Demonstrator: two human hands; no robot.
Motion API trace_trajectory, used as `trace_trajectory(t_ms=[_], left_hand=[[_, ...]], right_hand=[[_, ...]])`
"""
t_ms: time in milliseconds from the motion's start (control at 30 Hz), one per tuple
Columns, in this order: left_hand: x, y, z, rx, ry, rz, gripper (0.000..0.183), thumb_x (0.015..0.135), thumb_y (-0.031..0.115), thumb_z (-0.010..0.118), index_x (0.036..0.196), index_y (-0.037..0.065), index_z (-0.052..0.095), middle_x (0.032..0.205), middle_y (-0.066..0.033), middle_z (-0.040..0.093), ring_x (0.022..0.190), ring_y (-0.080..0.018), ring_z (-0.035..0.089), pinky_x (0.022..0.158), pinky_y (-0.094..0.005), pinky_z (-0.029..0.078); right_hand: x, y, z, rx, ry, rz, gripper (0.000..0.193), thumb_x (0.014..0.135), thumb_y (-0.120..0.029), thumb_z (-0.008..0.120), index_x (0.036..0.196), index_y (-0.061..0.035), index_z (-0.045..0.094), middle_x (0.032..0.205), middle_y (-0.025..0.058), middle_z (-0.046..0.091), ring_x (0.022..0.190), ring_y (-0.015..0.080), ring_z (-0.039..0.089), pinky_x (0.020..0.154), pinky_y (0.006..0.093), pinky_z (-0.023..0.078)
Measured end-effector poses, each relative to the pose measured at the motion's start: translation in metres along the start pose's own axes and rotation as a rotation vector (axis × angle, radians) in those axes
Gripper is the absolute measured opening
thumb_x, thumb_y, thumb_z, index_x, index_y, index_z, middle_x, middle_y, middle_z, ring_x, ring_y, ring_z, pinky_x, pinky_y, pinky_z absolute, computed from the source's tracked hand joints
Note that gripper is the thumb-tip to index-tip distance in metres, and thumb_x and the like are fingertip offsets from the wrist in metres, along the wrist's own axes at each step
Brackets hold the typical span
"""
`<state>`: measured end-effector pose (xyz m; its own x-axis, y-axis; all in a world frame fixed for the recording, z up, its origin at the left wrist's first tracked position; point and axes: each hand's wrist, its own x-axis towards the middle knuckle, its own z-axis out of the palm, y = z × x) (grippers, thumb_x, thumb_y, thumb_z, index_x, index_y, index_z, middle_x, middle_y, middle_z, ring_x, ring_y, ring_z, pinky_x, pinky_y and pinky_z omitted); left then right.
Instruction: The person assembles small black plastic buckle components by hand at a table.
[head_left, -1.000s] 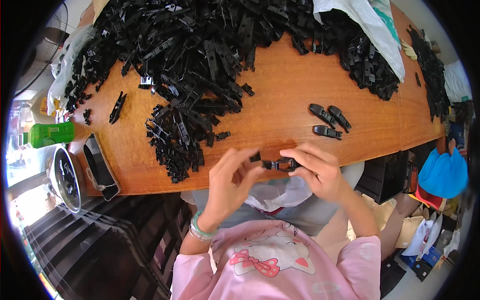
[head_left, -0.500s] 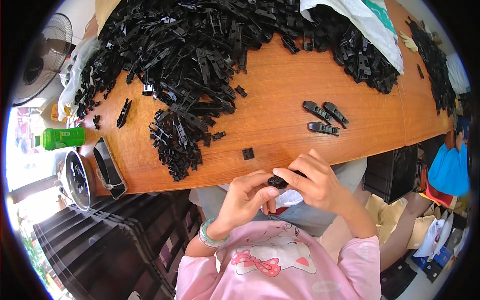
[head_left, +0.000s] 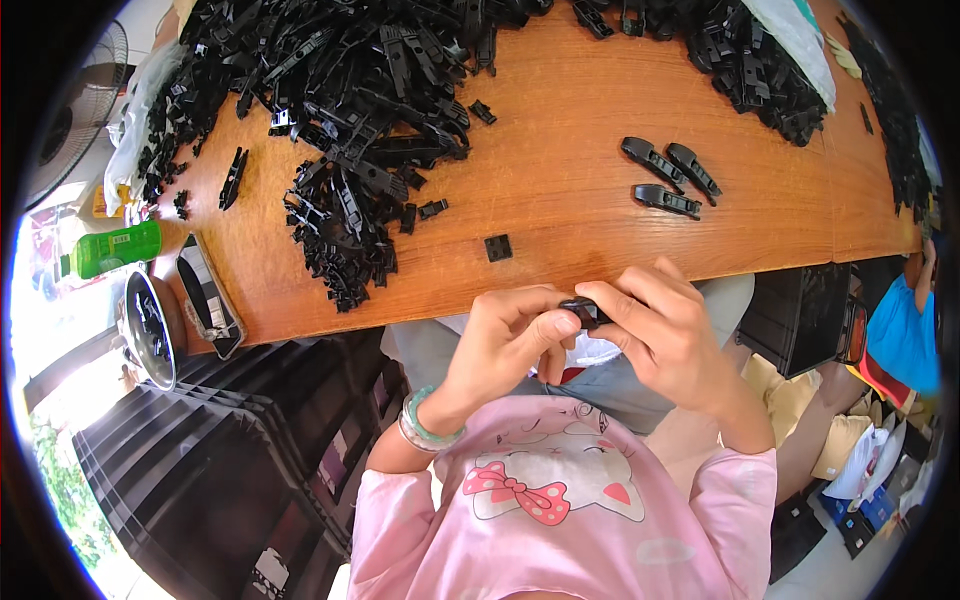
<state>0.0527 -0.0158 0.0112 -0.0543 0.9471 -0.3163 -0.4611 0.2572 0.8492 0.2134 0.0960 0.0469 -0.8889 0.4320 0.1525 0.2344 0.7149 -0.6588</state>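
Note:
A small black plastic part point(head_left: 590, 312) is pinched between both hands, just in front of the table's near edge. My left hand point(head_left: 515, 335) closes thumb and fingers on its left end. From the right, my right hand point(head_left: 665, 335) grips the other end with its fingertips. Much of the part is hidden by fingers. Three long black plastic pieces point(head_left: 667, 201) lie together on the table beyond my right hand. Nearer my left hand, a small square black piece point(head_left: 498, 248) lies flat by itself.
A large heap of black plastic parts point(head_left: 350, 90) covers the table's point(head_left: 560, 150) far left; another heap point(head_left: 750, 75) is at far right. At left are a green bottle point(head_left: 118, 248), a phone-like object point(head_left: 208, 298) and a metal bowl point(head_left: 150, 330). Black crates point(head_left: 200, 460) stand below.
The view has shifted, so the tabletop things appear higher. Both hands still hold the black part, which has turned slightly between the fingers.

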Motion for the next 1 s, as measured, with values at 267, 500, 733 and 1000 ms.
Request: trace_trajectory(t_ms=[267, 500, 733, 1000], left_hand=[[0.0, 0.005, 0.004, 0.104, 0.093, -0.128, 0.022, 0.089, 0.016, 0.066, 0.082, -0.005, 0.064, 0.054, -0.0022, 0.056, 0.048, -0.007, 0.054, 0.043, -0.0215, 0.041], [0.027, 0.013, -0.037, 1.096, 0.57, 0.52, 0.015, 0.083, 0.008, 0.068, 0.094, -0.001, 0.063, 0.072, -0.009, 0.056, 0.053, -0.0181, 0.057, 0.046, -0.0289, 0.043], [0.025, 0.009, -0.056, 1.373, 0.645, 0.469, 0.012, 0.083, 0.003, 0.064, 0.094, 0.0, 0.059, 0.08, -0.0126, 0.053, 0.06, -0.0306, 0.058, 0.05, -0.0358, 0.046], [0.025, -0.007, -0.052, 1.406, 0.599, 0.606, 0.022, 0.079, 0.0, 0.068, 0.098, -0.002, 0.058, 0.083, -0.0105, 0.054, 0.056, -0.0242, 0.056, 0.046, -0.0316, 0.043]], right_hand=[[0.002, -0.001, 0.003, -0.155, -0.013, -0.114, 0.034, 0.072, -0.01, 0.067, 0.105, -0.0017, 0.064, 0.078, 0.0059, 0.05, 0.069, 0.0201, 0.051, 0.065, 0.0349, 0.035], [0.01, 0.047, 0.003, -0.366, 0.171, 0.095, 0.034, 0.068, -0.003, 0.071, 0.101, -0.0046, 0.065, 0.09, 0.0056, 0.055, 0.084, 0.0225, 0.054, 0.078, 0.0369, 0.037], [0.12, 0.07, -0.016, -0.253, 0.379, -0.132, 0.016, 0.074, -0.001, 0.068, 0.09, -0.0029, 0.066, 0.09, 0.0081, 0.058, 0.085, 0.0275, 0.054, 0.074, 0.0376, 0.042], [0.341, 0.134, -0.04, -0.487, 0.557, -0.121, 0.022, 0.083, -0.014, 0.066, 0.098, 0.0007, 0.066, 0.089, 0.014, 0.064, 0.079, 0.0282, 0.061, 0.07, 0.0362, 0.049]])
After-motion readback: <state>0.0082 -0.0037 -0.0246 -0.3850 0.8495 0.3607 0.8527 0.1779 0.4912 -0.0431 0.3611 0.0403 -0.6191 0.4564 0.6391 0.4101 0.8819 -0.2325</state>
